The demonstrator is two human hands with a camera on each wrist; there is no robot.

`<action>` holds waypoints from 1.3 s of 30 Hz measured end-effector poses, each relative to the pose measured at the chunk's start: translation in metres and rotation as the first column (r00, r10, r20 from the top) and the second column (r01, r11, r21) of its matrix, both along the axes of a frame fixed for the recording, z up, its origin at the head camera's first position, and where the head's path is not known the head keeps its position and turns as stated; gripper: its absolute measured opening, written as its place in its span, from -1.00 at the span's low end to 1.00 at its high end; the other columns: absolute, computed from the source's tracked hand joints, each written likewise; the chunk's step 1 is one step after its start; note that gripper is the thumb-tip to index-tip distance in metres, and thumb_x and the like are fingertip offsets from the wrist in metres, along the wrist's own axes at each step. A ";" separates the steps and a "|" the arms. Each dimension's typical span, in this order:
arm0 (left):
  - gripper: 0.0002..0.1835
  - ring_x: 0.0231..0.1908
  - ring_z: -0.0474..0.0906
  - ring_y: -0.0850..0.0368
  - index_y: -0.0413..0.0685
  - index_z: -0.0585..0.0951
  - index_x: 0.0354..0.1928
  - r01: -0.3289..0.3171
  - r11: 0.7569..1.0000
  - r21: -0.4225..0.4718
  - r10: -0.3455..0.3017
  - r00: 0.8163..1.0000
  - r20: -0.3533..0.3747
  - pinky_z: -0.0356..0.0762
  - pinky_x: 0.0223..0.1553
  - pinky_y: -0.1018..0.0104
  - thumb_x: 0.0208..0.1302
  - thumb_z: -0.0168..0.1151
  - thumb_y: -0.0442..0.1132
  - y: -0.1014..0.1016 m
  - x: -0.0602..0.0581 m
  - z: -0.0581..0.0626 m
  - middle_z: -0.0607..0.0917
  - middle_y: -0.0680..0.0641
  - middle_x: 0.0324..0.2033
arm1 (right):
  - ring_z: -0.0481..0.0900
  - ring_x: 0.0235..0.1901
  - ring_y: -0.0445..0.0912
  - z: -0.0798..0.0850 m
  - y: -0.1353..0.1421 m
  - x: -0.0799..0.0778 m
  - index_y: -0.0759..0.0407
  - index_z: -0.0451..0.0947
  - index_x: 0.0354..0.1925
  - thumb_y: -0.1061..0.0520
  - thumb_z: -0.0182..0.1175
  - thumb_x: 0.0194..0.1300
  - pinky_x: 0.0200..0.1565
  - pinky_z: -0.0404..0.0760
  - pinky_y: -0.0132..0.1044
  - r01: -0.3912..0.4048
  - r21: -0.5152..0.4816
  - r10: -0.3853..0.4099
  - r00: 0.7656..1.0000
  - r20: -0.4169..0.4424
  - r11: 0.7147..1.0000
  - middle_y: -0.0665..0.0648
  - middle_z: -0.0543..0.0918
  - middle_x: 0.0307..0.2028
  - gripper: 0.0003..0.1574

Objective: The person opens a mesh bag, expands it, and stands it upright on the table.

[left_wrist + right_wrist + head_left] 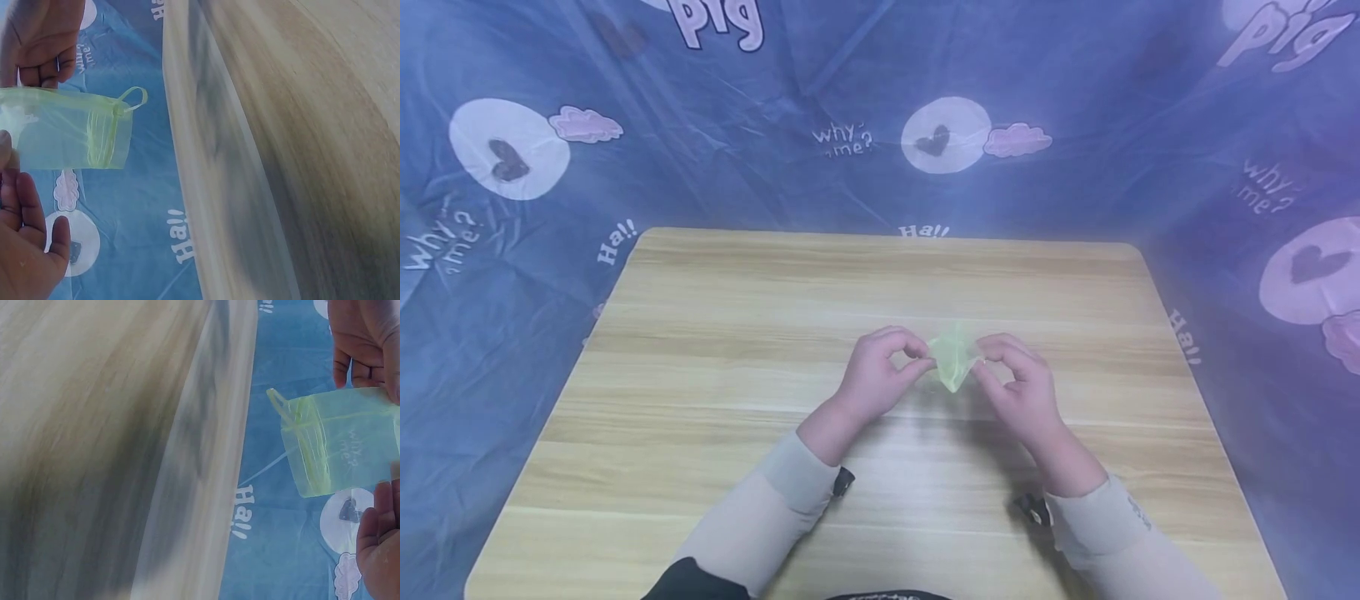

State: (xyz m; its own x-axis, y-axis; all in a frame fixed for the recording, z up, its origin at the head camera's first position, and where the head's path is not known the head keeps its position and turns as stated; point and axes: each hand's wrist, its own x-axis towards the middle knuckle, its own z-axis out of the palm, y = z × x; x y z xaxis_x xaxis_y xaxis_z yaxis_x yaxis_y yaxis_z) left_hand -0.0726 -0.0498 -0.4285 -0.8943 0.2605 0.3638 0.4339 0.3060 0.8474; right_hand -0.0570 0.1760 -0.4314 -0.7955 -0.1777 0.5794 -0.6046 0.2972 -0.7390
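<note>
A small sheer yellow-green drawstring pouch point(953, 358) is held up between my two hands, over the middle of the table. My left hand point(880, 371) pinches its left edge with thumb and index finger. On the opposite side, the thumb and index finger of my right hand point(1018, 383) pinch the other edge. In the left wrist view the pouch point(69, 128) looks flat and see-through, with a gathered band and a thin cord loop point(139, 97) at one end. The right wrist view shows the pouch point(350, 440) with the printed backdrop visible through it.
The light wood-grain table point(737, 292) extends under both arms. Behind and beside it hangs a blue backdrop point(820, 75) with printed words, hearts and clouds. Dark wrist devices point(844, 482) show at both cuffs, and a dark object point(887, 595) edges in at the bottom.
</note>
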 end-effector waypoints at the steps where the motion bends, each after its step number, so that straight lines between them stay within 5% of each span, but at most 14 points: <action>1: -0.94 -0.13 0.75 0.06 -0.14 0.77 -0.29 -0.002 1.000 -0.002 0.002 1.000 -0.010 0.65 0.09 0.21 0.24 0.52 -0.36 0.000 0.000 0.001 0.82 -0.03 -0.28 | 0.71 -0.08 -0.01 0.000 0.001 -0.001 0.42 0.69 -0.27 0.55 0.32 0.14 0.16 0.59 -0.37 -0.002 -0.005 0.002 1.000 -0.004 1.000 0.37 0.74 -0.24 -0.82; 11: -0.91 -0.09 0.76 -0.02 -0.23 0.79 -0.17 -0.029 0.999 -0.019 0.027 0.994 -0.102 0.64 0.14 0.14 0.37 0.39 -0.37 0.001 -0.003 0.002 0.83 -0.12 -0.18 | 0.71 -0.14 -0.04 0.005 0.001 -0.008 0.42 0.71 -0.33 0.64 0.33 0.09 0.11 0.62 -0.43 0.002 0.016 -0.001 0.997 -0.073 1.000 0.36 0.74 -0.30 -0.77; 18: -0.62 0.05 0.69 0.04 -0.21 0.72 0.16 0.049 0.999 0.001 -0.049 0.999 -0.016 0.56 0.24 0.14 0.34 0.46 -0.26 0.000 -0.002 0.006 0.80 -0.10 0.00 | 0.72 -0.20 0.11 0.006 0.000 -0.009 0.42 0.73 -0.31 0.60 0.38 0.07 0.10 0.63 -0.43 0.009 0.051 -0.003 0.994 -0.105 0.999 0.33 0.76 -0.26 -0.78; 22: -0.68 0.01 0.72 0.05 -0.21 0.76 0.06 0.044 0.999 -0.001 -0.044 0.999 -0.010 0.56 0.24 0.15 0.30 0.51 -0.26 0.002 -0.002 0.008 0.82 -0.09 -0.05 | 0.72 -0.19 0.09 0.005 0.001 -0.009 0.40 0.73 -0.31 0.34 0.42 0.29 0.10 0.64 -0.41 -0.005 0.037 0.009 0.995 -0.101 0.999 0.31 0.76 -0.26 -0.92; 25: -0.81 -0.06 0.75 0.03 -0.20 0.80 -0.11 0.011 1.000 -0.008 -0.011 0.998 -0.067 0.59 0.18 0.15 0.27 0.51 -0.30 0.002 -0.002 0.007 0.84 -0.09 -0.15 | 0.71 -0.20 0.00 0.005 0.001 -0.009 0.36 0.73 -0.34 0.19 0.45 0.34 0.07 0.64 -0.42 -0.011 0.023 0.013 0.995 -0.098 1.000 0.27 0.76 -0.31 -0.79; 28: -0.92 -0.14 0.73 0.02 -0.17 0.82 -0.24 -0.041 0.999 -0.002 0.041 0.985 -0.168 0.61 0.08 0.15 0.24 0.51 -0.34 0.001 -0.004 0.005 0.83 -0.08 -0.24 | 0.68 -0.25 -0.06 0.006 0.001 -0.009 0.32 0.71 -0.40 0.35 0.50 0.21 0.03 0.63 -0.44 -0.014 0.035 0.017 0.994 -0.104 0.999 0.22 0.74 -0.37 -0.88; 32: -0.95 -0.23 0.68 0.02 -0.16 0.81 -0.28 -0.091 0.996 0.022 0.094 0.952 -0.291 0.57 -0.06 0.14 0.22 0.50 -0.36 -0.001 -0.007 0.004 0.81 -0.06 -0.32 | 0.68 -0.32 -0.01 0.007 0.003 -0.010 0.30 0.68 -0.42 0.53 0.49 0.02 0.01 0.62 -0.47 0.010 0.073 -0.002 0.995 -0.105 0.997 0.18 0.74 -0.41 -0.77; 39: -0.94 -0.23 0.67 0.02 -0.18 0.80 -0.26 -0.067 0.998 -0.009 0.059 0.930 -0.363 0.60 -0.05 0.20 0.25 0.48 -0.35 -0.001 -0.010 0.003 0.81 -0.06 -0.31 | 0.73 -0.26 0.14 0.009 0.003 -0.010 0.40 0.72 -0.25 0.40 0.45 0.09 0.10 0.60 -0.46 0.023 0.113 -0.010 0.993 -0.114 0.993 0.27 0.79 -0.29 -0.81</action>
